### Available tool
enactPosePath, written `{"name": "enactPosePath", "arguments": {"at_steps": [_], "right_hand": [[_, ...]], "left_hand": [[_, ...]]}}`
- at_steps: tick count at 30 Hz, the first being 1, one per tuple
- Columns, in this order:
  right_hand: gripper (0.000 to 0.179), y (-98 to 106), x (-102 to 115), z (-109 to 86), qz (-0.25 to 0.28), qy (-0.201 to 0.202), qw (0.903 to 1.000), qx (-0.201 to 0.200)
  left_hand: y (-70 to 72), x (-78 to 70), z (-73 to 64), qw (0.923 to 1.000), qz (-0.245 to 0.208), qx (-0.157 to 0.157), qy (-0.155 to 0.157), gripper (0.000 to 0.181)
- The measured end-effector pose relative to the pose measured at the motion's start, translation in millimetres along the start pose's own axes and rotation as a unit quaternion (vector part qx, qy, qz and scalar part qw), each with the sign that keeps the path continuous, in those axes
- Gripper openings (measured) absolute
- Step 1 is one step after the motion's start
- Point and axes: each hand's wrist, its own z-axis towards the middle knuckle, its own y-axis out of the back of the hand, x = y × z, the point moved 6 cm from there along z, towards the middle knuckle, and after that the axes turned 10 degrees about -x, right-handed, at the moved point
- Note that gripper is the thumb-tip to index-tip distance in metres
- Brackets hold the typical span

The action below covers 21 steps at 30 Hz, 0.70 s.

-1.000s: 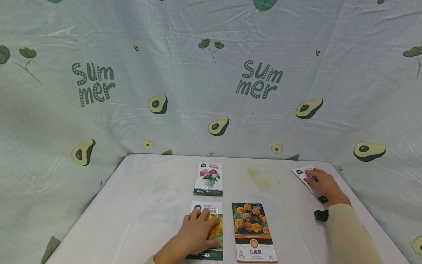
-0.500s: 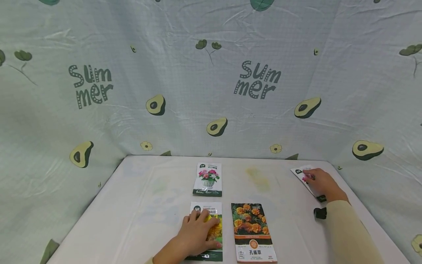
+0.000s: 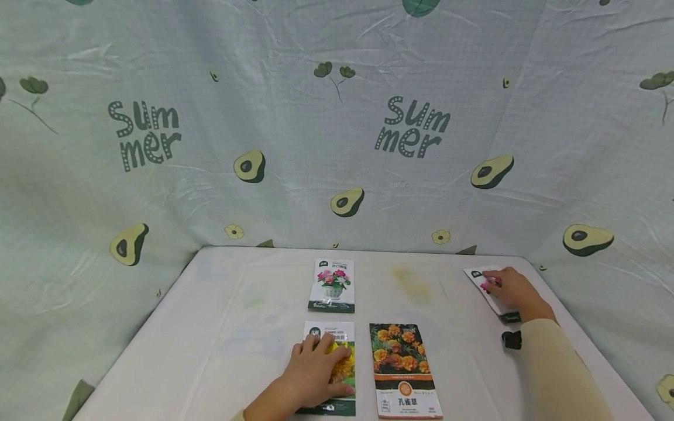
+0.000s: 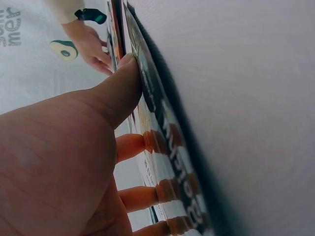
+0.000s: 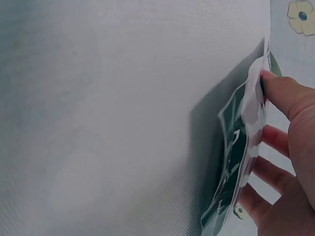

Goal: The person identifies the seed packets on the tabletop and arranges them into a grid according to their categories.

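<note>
My left hand (image 3: 316, 374) rests spread on a green and yellow sunflower seed packet (image 3: 344, 404). In the left wrist view the left thumb and fingertips touch the face of that packet (image 4: 152, 93), which lies flat. At the far right of the table, my right hand (image 3: 518, 292) rests its fingertips on a white seed packet (image 3: 480, 278) with a pink flower picture. The right wrist view shows the right thumb and fingers touching one face of this packet (image 5: 253, 105); its green lower edge bends up a little from the table. The palm hides much of its picture.
A marigold seed packet (image 3: 405, 368) lies right of the left hand. Beyond the sunflower packet lies another white packet (image 3: 333, 286) with potted flowers. A printed avocado curtain (image 3: 295, 117) hangs behind the white table (image 3: 226, 327). A black band (image 3: 512, 340) is at the right wrist.
The packet beneath my right hand has turned slightly, its lower end shifting left, and the right hand has moved a little left. My left hand stays on the sunflower packet.
</note>
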Motion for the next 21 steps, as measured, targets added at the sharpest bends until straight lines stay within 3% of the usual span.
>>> {"name": "enactPosePath", "arguments": {"at_steps": [6, 16, 21], "right_hand": [[0.055, -0.9, 5.2, 1.8, -0.008, 0.007, 0.9999, -0.013], [0.057, -3.2, 5.7, 1.1, -0.014, -0.016, 0.9997, 0.010], [0.054, -4.2, 8.7, 2.3, -0.012, -0.003, 0.9999, -0.001]], "left_hand": [[-4.5, 3.0, 1.6, 1.0000, 0.004, -0.006, 0.003, 0.067], [-7.4, 3.8, 0.4, 1.0000, -0.001, -0.009, -0.002, 0.066], [-5.5, 2.2, 0.3, 1.0000, -0.002, -0.001, 0.003, 0.067]]}}
